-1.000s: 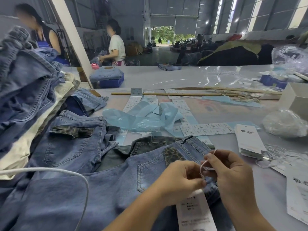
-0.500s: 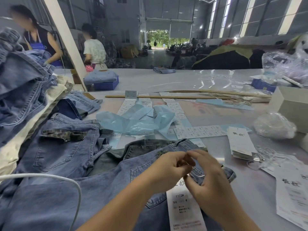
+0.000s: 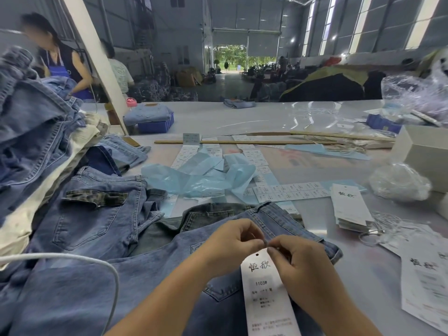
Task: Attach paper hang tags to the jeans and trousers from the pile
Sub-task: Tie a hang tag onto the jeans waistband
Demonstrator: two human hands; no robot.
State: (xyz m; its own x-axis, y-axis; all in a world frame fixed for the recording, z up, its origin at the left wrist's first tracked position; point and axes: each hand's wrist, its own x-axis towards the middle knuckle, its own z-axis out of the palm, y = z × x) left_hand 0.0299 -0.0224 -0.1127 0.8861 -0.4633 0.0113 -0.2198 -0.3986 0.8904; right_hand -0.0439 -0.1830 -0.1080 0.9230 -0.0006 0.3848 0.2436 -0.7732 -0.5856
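The left hand (image 3: pixel 234 241) and right hand (image 3: pixel 298 263) are brought fingertip to fingertip at lower centre, pinching something too small to be made out above a paper tag (image 3: pixel 265 294) laid on jeans (image 3: pixel 169 275)

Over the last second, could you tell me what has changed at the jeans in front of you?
The white string loop that stood open between the hands a second ago no longer shows. The left hand and right hand have closed fingertip to fingertip at the top of the hang tag, which lies on the jeans with more of its print showing. The stack of tags stayed put.
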